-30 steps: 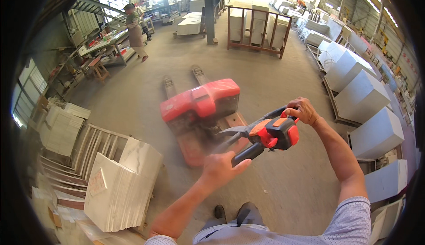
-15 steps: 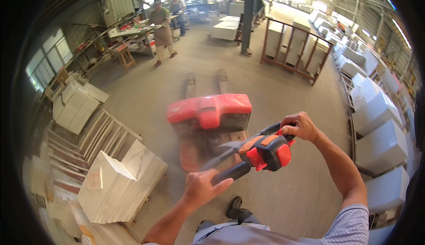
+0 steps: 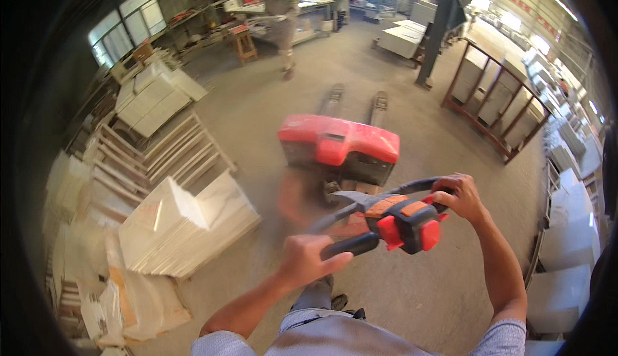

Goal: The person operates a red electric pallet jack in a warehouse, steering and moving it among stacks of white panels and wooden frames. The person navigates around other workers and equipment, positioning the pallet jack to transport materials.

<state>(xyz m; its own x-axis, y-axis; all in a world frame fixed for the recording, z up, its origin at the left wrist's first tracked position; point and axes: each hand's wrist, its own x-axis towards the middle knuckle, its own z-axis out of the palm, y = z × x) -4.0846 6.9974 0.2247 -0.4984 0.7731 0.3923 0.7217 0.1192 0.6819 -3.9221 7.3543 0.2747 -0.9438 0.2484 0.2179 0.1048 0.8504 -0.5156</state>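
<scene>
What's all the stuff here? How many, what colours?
Pallet truck: 1, red and black, centre
Control handle: 1, black, red, orange, centre
Slabs: many, whitish, both sides
Slatted rack: 1+, tan, left
Barred frame: 1, brown, upper right
Pillar: 1, grey, top right
Stool: 1, brown, top left
Bench: 1+, pale, top
Workers: several, colours unclear, top
Left hand: 1, bare, handle's left side
Right hand: 1, bare, handle's right side

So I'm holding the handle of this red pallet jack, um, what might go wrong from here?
Swung left, the red pallet jack might clip the stack of stone slabs on that side. The person beyond the forks, a little to the left, could be struck if it rolled that way. And your shoe is behind it, so rolling it back might catch you.
</scene>
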